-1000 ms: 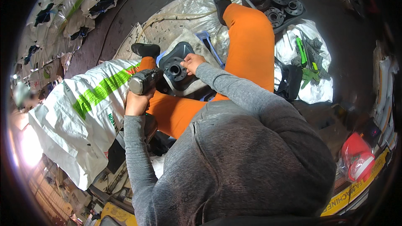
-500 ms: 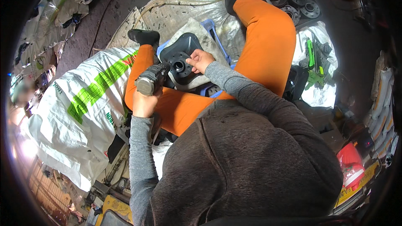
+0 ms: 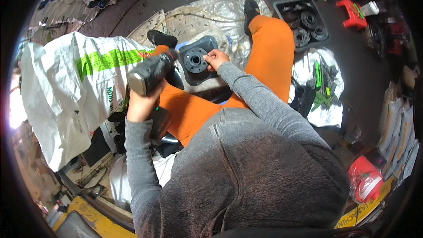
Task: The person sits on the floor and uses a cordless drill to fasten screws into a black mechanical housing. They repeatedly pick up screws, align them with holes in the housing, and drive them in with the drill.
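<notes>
My left hand is wrapped round the grip of a dark cordless drill. The drill's front end points toward a round black metal flange with a central hub and small holes round it, but stands apart from it. The flange lies on a black, square-cornered dished part between my legs. At the flange's right edge, the thumb and fingertips of my right hand are pinched together. What they hold, if anything, is too small to make out.
A grey crate with several similar flanges stands at the far right. Beside my right leg, gloves and a green-handled tool lie on a white sack. A large white sack is on the left. A red object lies beyond the crate.
The drill has drawn back from the flange, toward me and to the left. My right hand stays pinched at the flange's right edge. The whole view has shifted.
</notes>
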Action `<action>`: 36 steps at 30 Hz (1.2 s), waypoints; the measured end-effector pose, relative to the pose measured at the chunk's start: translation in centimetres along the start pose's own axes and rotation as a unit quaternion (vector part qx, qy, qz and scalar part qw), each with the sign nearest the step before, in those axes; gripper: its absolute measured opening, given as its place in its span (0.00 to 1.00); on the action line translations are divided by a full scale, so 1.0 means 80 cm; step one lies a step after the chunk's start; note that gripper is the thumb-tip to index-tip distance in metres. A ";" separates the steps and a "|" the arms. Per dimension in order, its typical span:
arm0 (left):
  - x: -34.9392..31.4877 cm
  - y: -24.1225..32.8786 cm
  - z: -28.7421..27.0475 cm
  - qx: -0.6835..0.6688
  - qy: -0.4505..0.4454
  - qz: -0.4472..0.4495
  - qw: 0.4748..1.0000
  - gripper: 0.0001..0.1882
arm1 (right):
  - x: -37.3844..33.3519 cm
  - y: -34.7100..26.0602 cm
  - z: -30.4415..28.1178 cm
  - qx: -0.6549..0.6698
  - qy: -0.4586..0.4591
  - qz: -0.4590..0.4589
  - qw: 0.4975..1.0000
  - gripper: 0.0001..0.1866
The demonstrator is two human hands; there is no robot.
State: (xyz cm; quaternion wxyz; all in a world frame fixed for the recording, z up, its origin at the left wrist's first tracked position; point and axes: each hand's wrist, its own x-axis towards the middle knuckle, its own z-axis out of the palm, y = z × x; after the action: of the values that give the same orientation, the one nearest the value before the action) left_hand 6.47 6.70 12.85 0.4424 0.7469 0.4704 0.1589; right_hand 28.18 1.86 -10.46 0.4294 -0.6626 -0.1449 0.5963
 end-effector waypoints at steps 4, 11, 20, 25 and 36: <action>-0.085 -0.022 0.033 0.083 -0.078 -0.021 0.993 0.29 | 0.003 0.000 -0.008 -0.079 0.021 -0.041 0.996 0.21; -0.130 -0.102 0.041 0.147 -0.252 0.026 0.956 0.35 | 0.001 0.007 -0.022 -0.177 0.132 -0.273 0.936 0.20; 0.062 -0.217 0.171 -0.190 -0.107 -0.204 0.954 0.21 | -0.026 -0.004 -0.012 -0.349 0.119 -0.338 0.866 0.29; 0.058 -0.221 0.169 -0.250 -0.053 -0.176 0.951 0.10 | -0.030 -0.005 -0.015 -0.372 0.062 -0.304 0.875 0.35; 0.003 -0.199 0.066 0.071 0.103 -0.013 0.992 0.32 | -0.016 0.004 -0.024 -0.066 0.058 -0.068 0.994 0.34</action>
State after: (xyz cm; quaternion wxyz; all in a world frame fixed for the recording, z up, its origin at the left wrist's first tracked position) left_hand 1.07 6.84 -2.99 0.3396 0.7500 0.5329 0.1956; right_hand 29.53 0.00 -9.98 0.4322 -0.7117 -0.2032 0.5151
